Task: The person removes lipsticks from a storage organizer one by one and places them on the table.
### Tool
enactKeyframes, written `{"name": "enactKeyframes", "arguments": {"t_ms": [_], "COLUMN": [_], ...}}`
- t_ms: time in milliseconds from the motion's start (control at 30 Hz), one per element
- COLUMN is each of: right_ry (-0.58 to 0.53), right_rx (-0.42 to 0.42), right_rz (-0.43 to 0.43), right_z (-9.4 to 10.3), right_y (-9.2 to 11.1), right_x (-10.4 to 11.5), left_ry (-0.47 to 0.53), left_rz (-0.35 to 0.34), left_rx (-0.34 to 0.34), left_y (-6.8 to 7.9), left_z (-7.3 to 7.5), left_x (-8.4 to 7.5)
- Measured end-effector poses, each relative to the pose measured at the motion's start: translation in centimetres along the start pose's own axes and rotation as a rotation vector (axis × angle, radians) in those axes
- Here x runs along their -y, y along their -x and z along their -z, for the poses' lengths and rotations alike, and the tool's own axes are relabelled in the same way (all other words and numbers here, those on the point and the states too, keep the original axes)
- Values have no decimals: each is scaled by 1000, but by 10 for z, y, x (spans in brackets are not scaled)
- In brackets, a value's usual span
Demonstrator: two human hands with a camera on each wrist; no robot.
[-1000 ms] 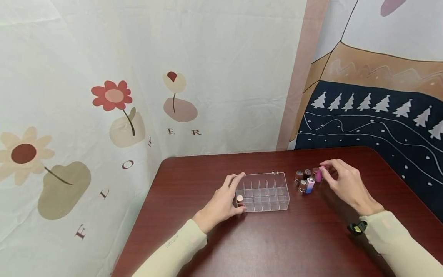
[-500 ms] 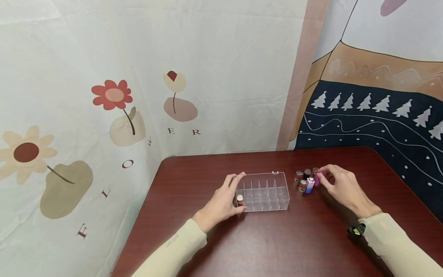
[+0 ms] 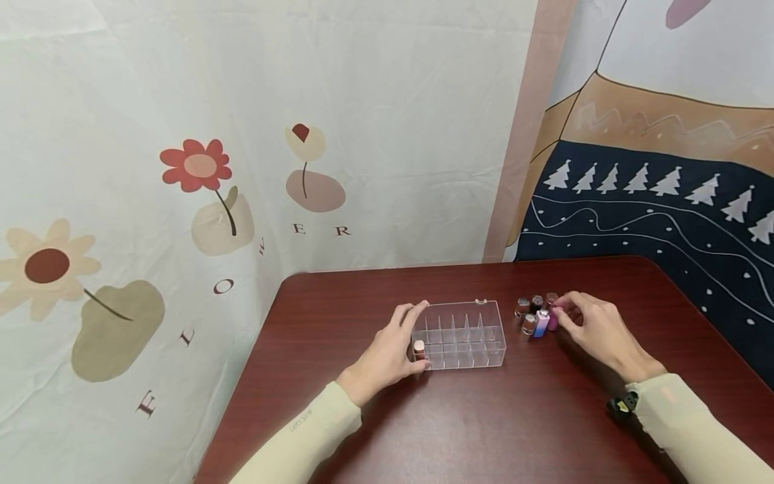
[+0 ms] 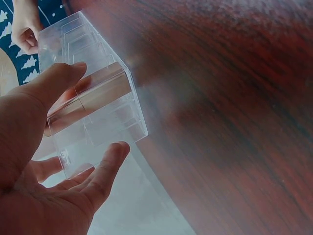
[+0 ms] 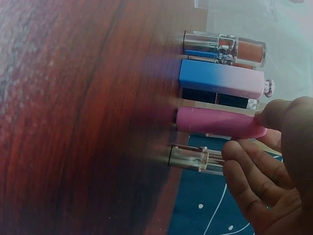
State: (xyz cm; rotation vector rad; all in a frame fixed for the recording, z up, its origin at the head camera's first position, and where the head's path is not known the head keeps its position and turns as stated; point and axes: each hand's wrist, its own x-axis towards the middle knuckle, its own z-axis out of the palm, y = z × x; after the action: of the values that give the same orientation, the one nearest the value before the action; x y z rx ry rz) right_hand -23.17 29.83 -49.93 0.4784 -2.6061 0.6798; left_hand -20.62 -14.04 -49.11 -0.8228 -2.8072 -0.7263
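My left hand holds the left end of a clear divided plastic box, thumb at the front and fingers behind. A brown lipstick tube with a pale top stands in the front left compartment; the left wrist view shows it through the wall beside the thumb. My right hand pinches the top of an upright pink lipstick between thumb and fingers, its base down at the tabletop. Just left of it stands a blue-to-pink lipstick. A lipstick with a metallic base is partly hidden behind my curled fingers.
Several more lipsticks cluster there, including one with a clear cap and a dark one. Everything stands on a dark red wooden table. Printed cloths hang behind the table's back edge and right side.
My right hand has shifted slightly left and lower with the pink lipstick, bringing it beside the blue-to-pink one. The left hand and the box stay in place.
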Motion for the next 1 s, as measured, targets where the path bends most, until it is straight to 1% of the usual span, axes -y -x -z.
{"name": "enactKeyframes", "arguments": {"t_ms": [100, 200, 367, 533, 700, 1000], "right_ry": [-6, -10, -8, 6, 24, 14], "right_rx": [14, 9, -23, -47, -89, -131], "right_rz": [-12, -9, -1, -24, -40, -11], "right_z": [0, 0, 1, 3, 7, 8], "right_y": [0, 0, 0, 0, -1, -4], "right_x": [-1, -1, -1, 1, 4, 17], "left_ry": [2, 3, 0, 3, 5, 0], "left_rz": [3, 4, -1, -4, 0, 0], "left_rx": [1, 1, -2, -2, 0, -2], "left_y": [0, 0, 0, 0, 0, 0], "left_z": [0, 0, 0, 0, 2, 0], "left_x": [0, 0, 0, 0, -1, 0]}}
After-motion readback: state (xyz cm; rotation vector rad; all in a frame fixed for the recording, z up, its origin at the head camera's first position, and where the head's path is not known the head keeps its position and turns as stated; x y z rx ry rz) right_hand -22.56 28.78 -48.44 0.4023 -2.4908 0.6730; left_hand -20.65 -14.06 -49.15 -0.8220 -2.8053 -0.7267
